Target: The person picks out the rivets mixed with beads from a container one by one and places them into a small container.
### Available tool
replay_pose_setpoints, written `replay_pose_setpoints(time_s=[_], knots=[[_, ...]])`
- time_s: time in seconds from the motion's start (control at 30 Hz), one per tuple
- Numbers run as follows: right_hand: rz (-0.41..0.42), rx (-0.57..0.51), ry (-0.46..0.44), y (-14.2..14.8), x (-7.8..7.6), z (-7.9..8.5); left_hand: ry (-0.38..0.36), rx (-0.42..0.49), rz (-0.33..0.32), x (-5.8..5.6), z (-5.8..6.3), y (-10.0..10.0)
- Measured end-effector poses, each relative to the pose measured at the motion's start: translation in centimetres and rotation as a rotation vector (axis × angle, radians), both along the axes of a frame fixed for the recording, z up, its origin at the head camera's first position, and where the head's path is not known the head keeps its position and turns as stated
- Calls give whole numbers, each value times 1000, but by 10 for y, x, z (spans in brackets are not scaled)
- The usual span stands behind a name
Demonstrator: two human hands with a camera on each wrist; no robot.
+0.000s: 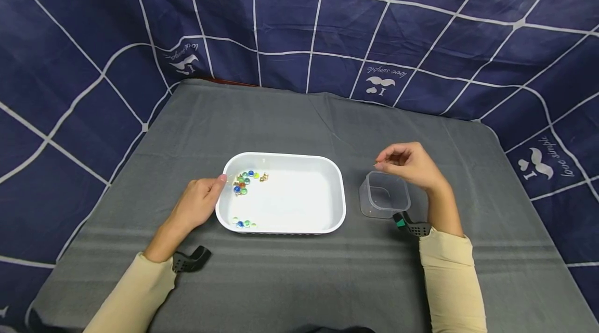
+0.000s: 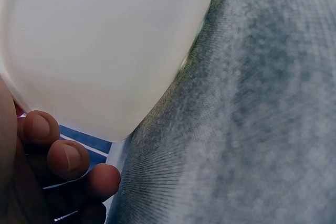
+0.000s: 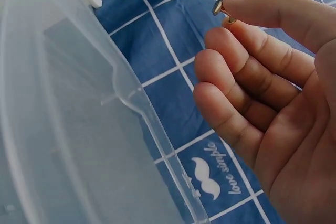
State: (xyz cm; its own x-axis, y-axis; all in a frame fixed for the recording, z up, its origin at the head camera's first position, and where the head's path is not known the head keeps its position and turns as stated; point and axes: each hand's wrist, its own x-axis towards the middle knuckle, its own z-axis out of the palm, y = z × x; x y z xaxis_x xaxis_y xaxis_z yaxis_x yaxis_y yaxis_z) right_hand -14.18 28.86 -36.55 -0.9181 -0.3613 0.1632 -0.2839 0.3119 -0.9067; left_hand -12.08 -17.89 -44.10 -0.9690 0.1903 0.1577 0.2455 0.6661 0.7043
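My left hand holds the left rim of a white tray, thumb over the edge; its curled fingers show beside the tray wall in the left wrist view. Glass marbles in blue, green and orange lie in the tray's left part, mixed with small gold-coloured pieces. A few more marbles sit by its near left corner. Between thumb and index finger, my right hand pinches a small gold-coloured metal piece with rounded ends, over the far rim of a clear plastic box.
Grey cloth covers the table. Behind and along the sides hangs a dark blue curtain with white grid lines. Each wrist carries a black camera mount. The box stands a short way right of the tray.
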Motion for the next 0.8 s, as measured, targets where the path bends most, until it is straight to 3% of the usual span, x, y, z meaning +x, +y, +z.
replay_pose_setpoints(time_s=[0.47, 0.8], knots=[[-30, 7, 7, 17, 4, 1, -3, 4, -14, 1, 0, -1], [-31, -98, 14, 28, 9, 4, 20, 4, -31, 1, -2, 0]])
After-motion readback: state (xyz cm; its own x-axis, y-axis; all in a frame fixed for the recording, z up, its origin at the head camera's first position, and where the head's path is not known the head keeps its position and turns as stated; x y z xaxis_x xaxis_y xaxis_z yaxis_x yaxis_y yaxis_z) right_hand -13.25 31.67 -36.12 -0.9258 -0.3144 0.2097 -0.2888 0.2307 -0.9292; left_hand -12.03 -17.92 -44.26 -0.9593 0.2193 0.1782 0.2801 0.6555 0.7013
